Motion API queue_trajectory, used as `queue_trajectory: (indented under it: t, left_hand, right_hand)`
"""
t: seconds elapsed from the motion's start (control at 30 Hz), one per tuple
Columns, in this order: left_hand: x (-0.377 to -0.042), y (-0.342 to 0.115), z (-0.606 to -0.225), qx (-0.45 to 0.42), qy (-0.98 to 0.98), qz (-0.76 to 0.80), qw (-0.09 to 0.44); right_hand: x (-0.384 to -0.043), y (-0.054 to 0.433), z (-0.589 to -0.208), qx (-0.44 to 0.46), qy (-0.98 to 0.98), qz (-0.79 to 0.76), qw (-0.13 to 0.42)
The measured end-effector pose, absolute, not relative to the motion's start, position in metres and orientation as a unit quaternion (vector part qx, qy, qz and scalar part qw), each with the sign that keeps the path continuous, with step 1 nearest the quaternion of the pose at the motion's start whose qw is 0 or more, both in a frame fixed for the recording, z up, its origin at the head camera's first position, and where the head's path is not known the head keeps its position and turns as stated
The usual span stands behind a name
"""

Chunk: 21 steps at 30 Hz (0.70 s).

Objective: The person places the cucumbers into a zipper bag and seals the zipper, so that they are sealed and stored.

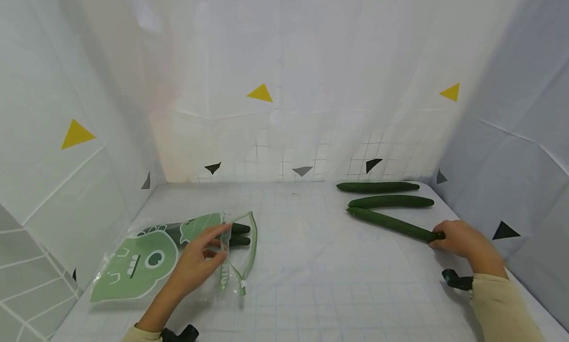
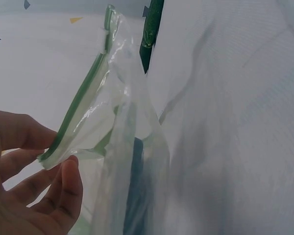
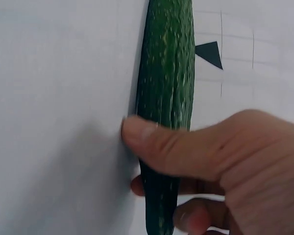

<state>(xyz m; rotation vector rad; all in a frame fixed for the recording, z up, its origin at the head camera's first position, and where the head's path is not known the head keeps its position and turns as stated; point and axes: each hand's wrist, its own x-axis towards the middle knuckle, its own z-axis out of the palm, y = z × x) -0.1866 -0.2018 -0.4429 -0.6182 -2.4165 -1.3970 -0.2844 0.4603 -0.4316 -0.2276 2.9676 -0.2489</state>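
Note:
A clear zip bag (image 1: 133, 268) printed with a green cartoon face lies on the left of the table, its mouth facing right. My left hand (image 1: 200, 258) pinches the bag's edge near the green zip strip (image 2: 78, 103) between thumb and fingers. Dark green ends of cucumbers (image 1: 240, 241) show inside the bag's opening. At the right, my right hand (image 1: 458, 241) grips the near end of a long cucumber (image 1: 391, 223), thumb across its top and fingers curled beneath, as the right wrist view shows. Its far end points left and away.
Two more cucumbers lie behind the gripped one, a middle cucumber (image 1: 391, 201) and a rear cucumber (image 1: 378, 187) close to the back wall. White sheeting with coloured triangles encloses the table (image 1: 311, 263) at the back and both sides.

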Motion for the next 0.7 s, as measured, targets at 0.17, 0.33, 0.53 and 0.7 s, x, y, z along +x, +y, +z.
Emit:
queue_trajectory:
  t: [0.17, 0.33, 0.53, 0.7]
  left_hand:
    - [-0.187, -0.202, -0.443, -0.214, -0.836, -0.485, 0.141]
    - [-0.186, -0.201, -0.443, -0.213, -0.835, -0.487, 0.139]
    - [-0.186, -0.201, -0.442, -0.207, -0.838, -0.487, 0.135]
    - [-0.186, -0.201, -0.442, -0.206, -0.837, -0.488, 0.134]
  right_hand:
    - [-0.283, 0.451, -0.428, -0.063, 0.991, -0.068, 0.095]
    - [-0.284, 0.452, -0.43, -0.052, 0.992, -0.067, 0.095]
    - [-0.285, 0.463, -0.437, -0.077, 0.991, -0.093, 0.06]
    - [-0.284, 0.472, -0.445, -0.101, 0.986, -0.13, 0.022]
